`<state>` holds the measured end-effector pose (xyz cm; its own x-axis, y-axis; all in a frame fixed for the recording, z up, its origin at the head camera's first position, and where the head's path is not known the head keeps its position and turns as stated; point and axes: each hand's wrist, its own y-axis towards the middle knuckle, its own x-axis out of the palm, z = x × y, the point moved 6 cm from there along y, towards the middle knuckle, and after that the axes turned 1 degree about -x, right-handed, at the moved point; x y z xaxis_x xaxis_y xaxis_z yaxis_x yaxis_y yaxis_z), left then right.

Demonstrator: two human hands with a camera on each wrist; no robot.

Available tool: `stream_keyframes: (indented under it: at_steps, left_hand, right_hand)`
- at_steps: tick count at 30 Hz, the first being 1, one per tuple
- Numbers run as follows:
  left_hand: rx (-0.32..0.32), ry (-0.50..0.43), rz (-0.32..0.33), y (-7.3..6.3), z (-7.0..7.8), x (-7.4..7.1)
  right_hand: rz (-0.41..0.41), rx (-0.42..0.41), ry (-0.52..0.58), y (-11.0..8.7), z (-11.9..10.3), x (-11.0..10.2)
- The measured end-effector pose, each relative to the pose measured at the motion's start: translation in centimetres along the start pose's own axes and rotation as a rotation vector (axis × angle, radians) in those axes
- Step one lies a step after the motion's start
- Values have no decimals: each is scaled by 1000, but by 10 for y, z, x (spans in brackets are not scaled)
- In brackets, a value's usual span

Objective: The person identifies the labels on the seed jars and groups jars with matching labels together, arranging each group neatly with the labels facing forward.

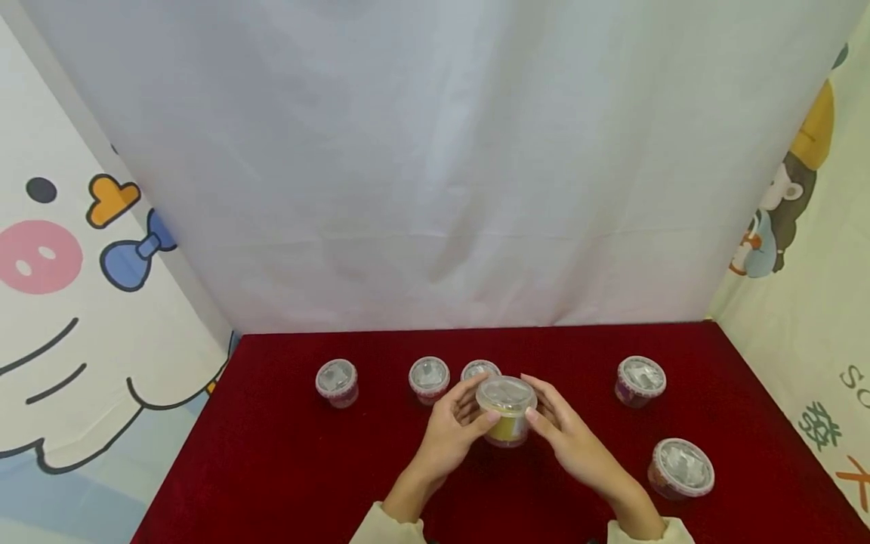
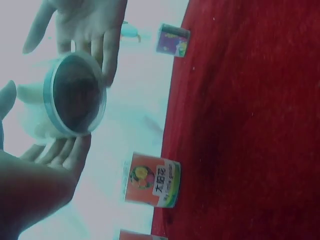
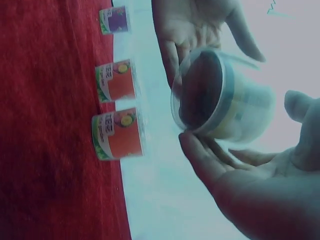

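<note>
A clear plastic tub [image 1: 507,412] with a yellow label and a see-through lid is held up above the red cloth between both hands. My left hand [image 1: 447,431] grips its left side, thumb in front and fingers round behind. On the opposite side my right hand [image 1: 569,432] holds it the same way. Seen from below in the left wrist view, the tub [image 2: 76,95] shows a dark round base inside a clear rim. The right wrist view shows the tub [image 3: 220,95] tilted in the frame, with fingers of both hands against it.
Similar lidded tubs stand on the red cloth [image 1: 285,468]: one at far left [image 1: 337,383], one left of centre [image 1: 430,379], one behind the hands [image 1: 479,369], one at back right [image 1: 640,381] and one at front right [image 1: 681,468]. A white curtain [image 1: 435,189] hangs behind.
</note>
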<state>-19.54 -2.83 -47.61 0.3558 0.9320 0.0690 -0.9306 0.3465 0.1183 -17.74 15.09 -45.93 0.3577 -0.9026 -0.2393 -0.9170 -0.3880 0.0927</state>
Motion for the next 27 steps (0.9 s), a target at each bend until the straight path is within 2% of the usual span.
stream_keyframes:
  at_steps: [5,9,16,19,21,23,27]
  left_hand:
    - [-4,24,76,-5,0,2]
    - [-8,56,98,-10,0,3]
    - [-54,26,42,-16,-4,0]
    - [-81,36,3,-19,-6,-1]
    - [-86,47,0,-20,-7,-2]
    - [-82,45,19,-21,-8,-3]
    - [-75,40,103,-23,-8,-6]
  right_hand:
    - [13,-2,-27,3,1,9]
    - [12,24,-16,3,3,13]
    - [-40,47,24,1,5,17]
    - [-72,43,39,1,6,19]
    - [-81,43,43,0,6,21]
    - [-76,44,37,0,5,21]
    - [-63,52,21,1,5,24]
